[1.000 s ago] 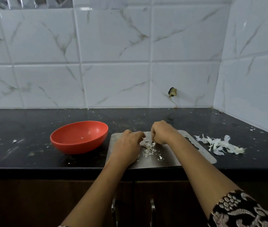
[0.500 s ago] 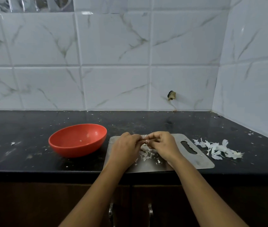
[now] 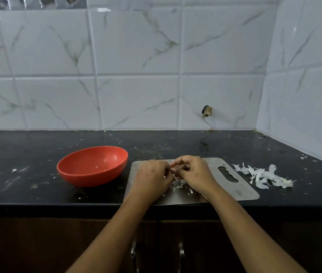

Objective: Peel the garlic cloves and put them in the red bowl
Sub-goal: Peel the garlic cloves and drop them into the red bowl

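Pinching garlic clove [image 3: 173,170] over steel board [image 3: 235,192] — left hand [image 3: 152,177], right hand [image 3: 192,172] grips both grasping it.

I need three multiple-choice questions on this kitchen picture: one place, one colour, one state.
1. The bowl is: A) red B) green C) white
2. The peel pile lies: A) in the bowl B) right of the steel board C) behind the bowl
3. The left hand and right hand: A) lie flat B) pinch a garlic clove over the board C) reach into the bowl
Key: 1 A, it looks red; 2 B, peels lie past the board's handle slot; 3 B, curled fingers meet.
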{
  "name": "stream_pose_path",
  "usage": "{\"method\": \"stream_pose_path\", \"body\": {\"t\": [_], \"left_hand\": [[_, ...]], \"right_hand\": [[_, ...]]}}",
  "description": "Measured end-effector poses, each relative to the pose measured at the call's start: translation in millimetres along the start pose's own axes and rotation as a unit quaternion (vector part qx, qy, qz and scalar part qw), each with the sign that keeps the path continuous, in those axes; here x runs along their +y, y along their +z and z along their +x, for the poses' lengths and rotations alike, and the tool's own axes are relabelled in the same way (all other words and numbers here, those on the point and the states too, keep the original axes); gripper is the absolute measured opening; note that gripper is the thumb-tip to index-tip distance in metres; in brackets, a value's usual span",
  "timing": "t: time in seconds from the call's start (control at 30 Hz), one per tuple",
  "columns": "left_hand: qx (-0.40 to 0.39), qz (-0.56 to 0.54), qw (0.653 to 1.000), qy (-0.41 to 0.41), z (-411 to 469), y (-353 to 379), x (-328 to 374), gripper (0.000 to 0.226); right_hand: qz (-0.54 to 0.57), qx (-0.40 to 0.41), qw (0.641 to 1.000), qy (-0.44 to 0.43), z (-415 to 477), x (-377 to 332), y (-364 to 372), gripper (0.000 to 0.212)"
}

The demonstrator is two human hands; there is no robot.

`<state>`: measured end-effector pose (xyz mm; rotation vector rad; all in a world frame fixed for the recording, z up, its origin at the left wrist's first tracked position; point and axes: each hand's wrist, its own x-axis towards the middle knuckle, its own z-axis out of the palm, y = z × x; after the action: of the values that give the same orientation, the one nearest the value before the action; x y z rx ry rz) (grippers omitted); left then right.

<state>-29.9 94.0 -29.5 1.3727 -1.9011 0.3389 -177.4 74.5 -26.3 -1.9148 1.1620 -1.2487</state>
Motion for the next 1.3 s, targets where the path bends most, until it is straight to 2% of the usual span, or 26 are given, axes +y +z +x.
{"method": "stream_pose_path", "body": {"t": [0.2,0.3,0.37,0.5,0.7,1.0,1.13,1.3], "left_hand": [[0.001,0.034,0.999,0.002,-0.7,1.6,4.3,0.021],[-0.015,0.055,0.998,-0.029,0.2,0.0,6.5,0.023],[-0.012,0.032,0.998,-0.058,1.6,-2.0,4.8,0.022],[-0.022,0.009,0.998,-0.064,1.4,-2.3,4.0,0.020],[-0.019,-0.023,0.994,-0.100,0.5,-2.1,2.3,0.017],[-0.019,0.054,0.998,-0.034,0.6,0.8,-0.8,0.032],[-0.007,0.004,0.999,-0.036,0.0,2.0,-1.5,0.020],[-0.013,-0.008,1.000,-0.006,0.5,3.3,-2.3,0.021]], "right_hand": [[-0.068,-0.014,0.996,-0.050,-1.3,-3.7,1.8,0.039],[-0.143,-0.007,0.985,-0.096,-4.8,-5.9,6.5,0.040],[-0.171,0.003,0.978,-0.122,-7.7,-5.2,8.8,0.039],[-0.149,0.027,0.981,-0.122,-5.8,-2.8,7.3,0.038],[-0.092,0.048,0.992,-0.073,-1.9,0.1,2.8,0.029],[-0.041,0.048,0.996,-0.054,-2.1,-0.5,1.9,0.039],[-0.032,0.047,0.997,-0.043,-3.6,-2.1,0.9,0.034],[-0.019,0.052,0.998,-0.039,-6.6,-5.6,-1.0,0.031]]}}
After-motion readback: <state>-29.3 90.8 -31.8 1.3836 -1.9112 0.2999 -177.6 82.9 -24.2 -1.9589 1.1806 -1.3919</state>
